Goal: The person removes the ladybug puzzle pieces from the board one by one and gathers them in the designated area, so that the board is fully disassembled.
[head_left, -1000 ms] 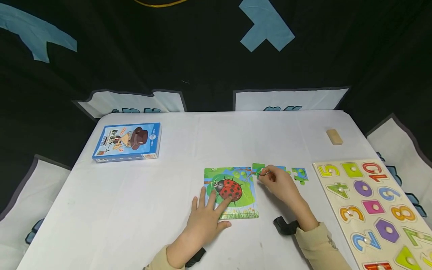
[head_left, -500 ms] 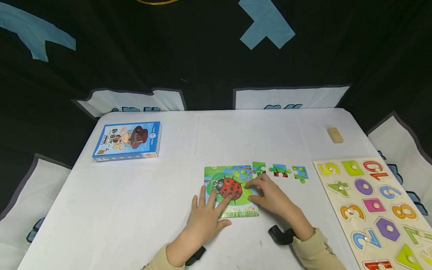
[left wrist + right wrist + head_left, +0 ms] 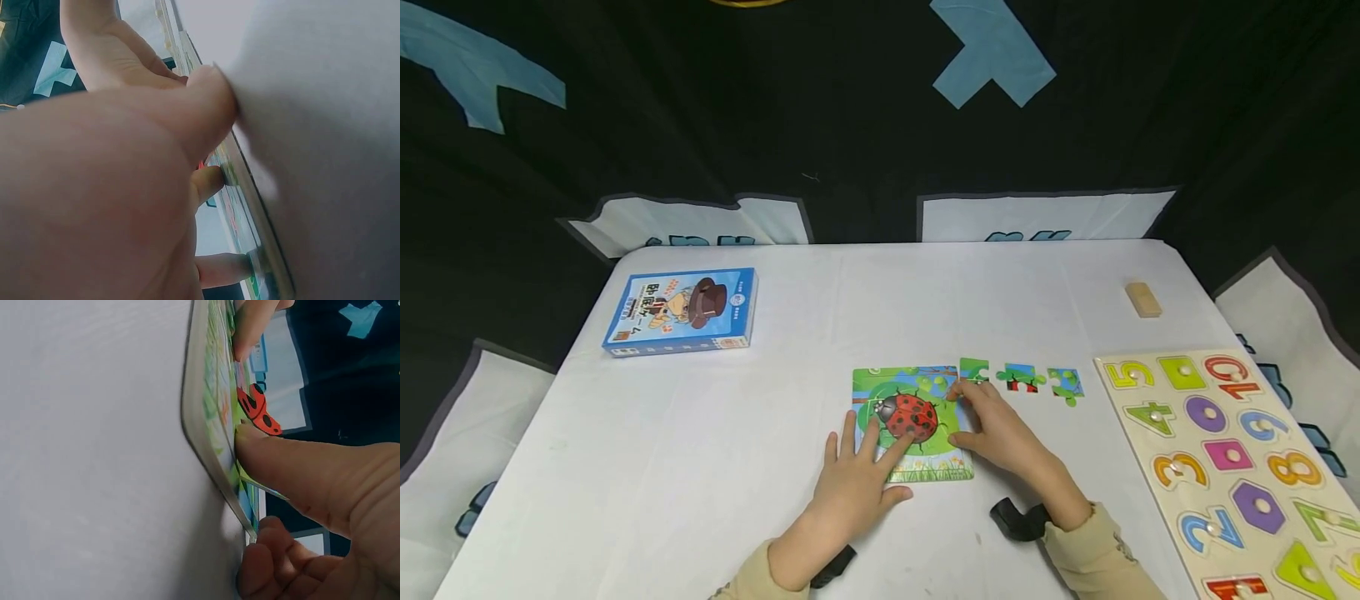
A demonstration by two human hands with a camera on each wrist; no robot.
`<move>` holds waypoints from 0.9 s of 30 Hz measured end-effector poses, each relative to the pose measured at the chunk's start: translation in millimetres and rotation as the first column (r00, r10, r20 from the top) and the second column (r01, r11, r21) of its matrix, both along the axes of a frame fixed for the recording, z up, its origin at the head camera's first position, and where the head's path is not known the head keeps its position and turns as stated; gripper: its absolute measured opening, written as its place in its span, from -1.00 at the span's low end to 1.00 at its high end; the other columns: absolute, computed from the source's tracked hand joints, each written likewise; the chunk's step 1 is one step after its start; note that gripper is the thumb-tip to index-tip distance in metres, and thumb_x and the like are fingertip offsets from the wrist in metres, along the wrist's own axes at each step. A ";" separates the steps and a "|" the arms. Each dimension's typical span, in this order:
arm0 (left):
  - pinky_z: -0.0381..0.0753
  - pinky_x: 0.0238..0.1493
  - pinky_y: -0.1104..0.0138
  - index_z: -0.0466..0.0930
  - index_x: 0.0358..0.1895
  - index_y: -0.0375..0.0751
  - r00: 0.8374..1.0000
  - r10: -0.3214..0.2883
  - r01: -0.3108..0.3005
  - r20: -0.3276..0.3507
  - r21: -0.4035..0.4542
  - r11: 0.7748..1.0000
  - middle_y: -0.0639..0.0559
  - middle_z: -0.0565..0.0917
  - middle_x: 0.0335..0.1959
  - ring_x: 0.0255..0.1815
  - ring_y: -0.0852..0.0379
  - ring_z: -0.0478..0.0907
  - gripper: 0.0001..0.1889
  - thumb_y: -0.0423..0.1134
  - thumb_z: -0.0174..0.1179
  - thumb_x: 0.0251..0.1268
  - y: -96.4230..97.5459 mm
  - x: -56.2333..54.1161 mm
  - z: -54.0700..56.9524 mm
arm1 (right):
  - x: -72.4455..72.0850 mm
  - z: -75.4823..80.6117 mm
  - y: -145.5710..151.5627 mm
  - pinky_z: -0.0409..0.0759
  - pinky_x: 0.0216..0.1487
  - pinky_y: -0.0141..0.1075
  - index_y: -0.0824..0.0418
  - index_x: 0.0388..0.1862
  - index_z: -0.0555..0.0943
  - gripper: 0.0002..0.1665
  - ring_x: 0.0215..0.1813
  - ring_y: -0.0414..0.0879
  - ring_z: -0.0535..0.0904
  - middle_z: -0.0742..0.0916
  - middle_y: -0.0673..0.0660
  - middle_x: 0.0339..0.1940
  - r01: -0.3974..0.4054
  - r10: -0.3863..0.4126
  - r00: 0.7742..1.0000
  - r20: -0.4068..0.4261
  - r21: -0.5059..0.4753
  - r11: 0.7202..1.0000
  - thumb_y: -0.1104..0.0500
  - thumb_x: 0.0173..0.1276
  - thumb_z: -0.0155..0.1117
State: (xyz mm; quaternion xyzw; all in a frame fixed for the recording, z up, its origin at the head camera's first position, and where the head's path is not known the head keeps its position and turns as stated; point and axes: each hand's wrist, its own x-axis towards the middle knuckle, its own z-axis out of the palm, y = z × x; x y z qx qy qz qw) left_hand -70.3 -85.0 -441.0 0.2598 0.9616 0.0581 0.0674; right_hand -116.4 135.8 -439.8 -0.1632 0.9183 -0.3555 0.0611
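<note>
A square ladybug jigsaw puzzle (image 3: 868,379) lies flat on the white table. My left hand (image 3: 853,483) rests on its lower left with fingers spread; in the left wrist view, fingertips (image 3: 228,270) press on the picture and the thumb is beside the board's edge. My right hand (image 3: 1000,425) is at the puzzle's right side, thumb and index finger pinching a green puzzle piece (image 3: 953,417). The right wrist view shows the thumb (image 3: 269,453) on the picture, near a slanted piece edge (image 3: 265,487). Its other fingers curl beyond the board. Three loose pieces (image 3: 1021,377) lie right of the puzzle.
A blue picture box (image 3: 681,312) lies at the table's back left. On the right is a wooden number-and-shape board (image 3: 1165,454) with knobs. A small wooden block (image 3: 1142,300) sits at the back right. Black wrist straps (image 3: 1018,521) are on both arms.
My right hand has moved left and down, from the loose pieces to the puzzle's right side, uncovering those pieces. The left hand stays in place on the puzzle.
</note>
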 end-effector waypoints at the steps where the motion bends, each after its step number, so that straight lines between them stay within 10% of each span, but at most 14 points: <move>1: 0.14 0.10 -0.22 0.15 0.36 0.16 1.000 -0.001 0.001 -0.002 -0.001 1.000 -0.33 0.23 0.27 0.28 -0.47 -0.06 -0.31 0.28 -0.07 0.16 -0.1 -0.1 -0.2 | -0.4 0.4 -0.5 0.33 -0.41 -0.28 0.19 -0.08 0.43 -0.48 -0.41 -0.12 0.31 0.45 0.07 -0.35 -0.007 0.007 1.000 -0.002 -0.016 1.000 0.30 -0.03 0.44; 16: 0.13 0.10 -0.22 0.17 0.36 0.14 1.000 -0.005 0.005 -0.005 0.003 1.000 -0.35 0.24 0.26 0.27 -0.48 -0.05 -0.32 0.27 -0.06 0.16 2.0 -0.5 0.5 | 1.1 -3.4 -0.3 0.28 -0.57 -0.37 0.29 0.12 0.48 -0.52 -0.58 -0.21 0.28 0.47 -0.06 -0.53 0.032 -0.030 0.999 0.030 -0.079 0.996 0.27 0.18 0.28; 23: 0.11 0.12 -0.21 0.17 0.35 0.13 1.000 0.006 -0.006 0.025 0.003 1.000 -0.34 0.22 0.27 0.28 -0.47 -0.07 -0.32 0.27 -0.07 0.17 1.5 0.5 2.5 | 6.9 10.6 34.1 0.40 -0.62 -0.35 0.37 0.02 0.42 -0.65 -0.57 -0.13 0.43 0.58 0.12 -0.47 0.182 -0.137 0.977 0.164 -0.299 0.937 0.27 0.28 0.17; 27: 0.09 0.12 -0.22 0.18 0.35 0.12 1.000 0.004 -0.004 0.025 0.013 1.000 -0.35 0.22 0.27 0.28 -0.48 -0.08 -0.33 0.26 -0.06 0.17 0.3 -0.5 2.6 | 13.7 22.5 74.6 0.45 -0.58 -0.32 0.44 -0.05 0.42 -0.68 -0.54 -0.08 0.48 0.60 0.16 -0.54 0.275 -0.222 0.948 0.228 -0.232 0.933 0.23 0.32 0.12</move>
